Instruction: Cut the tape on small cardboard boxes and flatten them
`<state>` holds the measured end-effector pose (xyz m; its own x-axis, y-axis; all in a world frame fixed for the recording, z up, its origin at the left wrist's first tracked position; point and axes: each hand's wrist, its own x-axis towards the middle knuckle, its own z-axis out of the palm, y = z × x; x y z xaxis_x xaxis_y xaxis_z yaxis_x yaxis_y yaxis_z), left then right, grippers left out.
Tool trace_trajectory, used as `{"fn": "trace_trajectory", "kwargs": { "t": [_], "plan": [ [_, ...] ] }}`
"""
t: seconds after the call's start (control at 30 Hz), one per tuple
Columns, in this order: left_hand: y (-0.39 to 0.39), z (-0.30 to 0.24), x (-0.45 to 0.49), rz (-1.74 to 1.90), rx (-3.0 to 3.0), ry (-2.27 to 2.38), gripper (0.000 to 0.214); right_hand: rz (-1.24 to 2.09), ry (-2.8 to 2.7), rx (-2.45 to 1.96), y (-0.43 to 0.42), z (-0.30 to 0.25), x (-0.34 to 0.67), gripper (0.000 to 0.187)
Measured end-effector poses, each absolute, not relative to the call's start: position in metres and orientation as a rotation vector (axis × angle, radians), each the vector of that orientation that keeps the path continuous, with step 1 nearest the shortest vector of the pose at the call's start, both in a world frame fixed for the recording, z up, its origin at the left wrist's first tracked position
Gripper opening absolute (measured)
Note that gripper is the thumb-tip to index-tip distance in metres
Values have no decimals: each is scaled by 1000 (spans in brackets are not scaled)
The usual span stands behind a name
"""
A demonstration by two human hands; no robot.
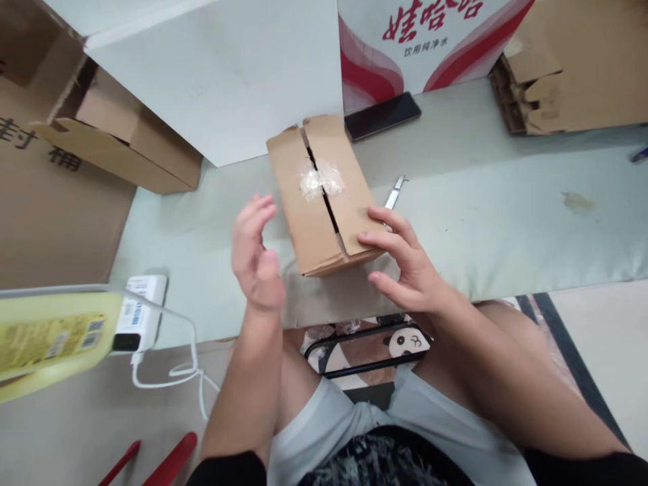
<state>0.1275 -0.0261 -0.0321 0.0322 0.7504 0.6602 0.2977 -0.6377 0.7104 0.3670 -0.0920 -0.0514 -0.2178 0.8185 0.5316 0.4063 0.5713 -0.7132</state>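
Note:
A small brown cardboard box [288,196] sits on the pale green surface, its two top flaps nearly meeting over a dark gap. Crumpled clear tape [331,179] bridges the flaps near the middle. My right hand [405,260] rests its fingertips on the box's near right corner, fingers spread and thumb apart. To the left of the box, my left hand [257,260] is raised off it with curled, slightly blurred fingers and nothing held. Just beyond my right fingers lies a small silver knife [394,192], partly hidden by the hand.
Behind the box stand a white carton [217,74] and a red-and-white water carton [435,40], with a black phone [383,116] before them. Folded cardboard [582,74] lies at right. At left are an open carton [136,135], a white power bank [144,310] with cable and a yellow bottle [50,337].

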Motion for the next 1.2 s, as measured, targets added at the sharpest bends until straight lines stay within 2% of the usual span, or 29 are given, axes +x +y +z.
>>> {"fn": "trace_trajectory", "kwargs": {
  "t": [0.1,0.17,0.27,0.37,0.47,0.63,0.77,0.93,1.1,1.2],
  "plan": [
    [-38,-35,135,1409,2268,983,51,564,-1760,-1027,-93,-53,366,53],
    [-42,-39,140,1412,2313,1006,51,557,-1599,-1103,-90,-57,366,56],
    [-43,-43,142,1444,2285,1025,52,462,-1468,-1323,-78,-69,370,47],
    [-43,-43,140,1404,2271,1055,55,442,-1614,-1484,-64,-86,373,38],
    [-44,-44,138,1458,2292,986,48,444,-1729,-1574,-59,-97,374,35],
    [-44,-51,140,1639,2378,933,53,263,-1762,-1983,-65,-79,372,28],
    [-43,-56,143,1635,2437,954,52,370,-1796,-2220,-64,-58,373,26],
    [-42,-56,146,1662,2441,941,49,536,-1447,-2117,-64,-44,380,35],
    [-42,-56,151,1745,2415,940,45,481,-1260,-1717,-69,-5,386,24],
    [-42,-56,153,1774,2399,928,45,441,-1350,-1433,-67,24,381,40]
  ]
}}
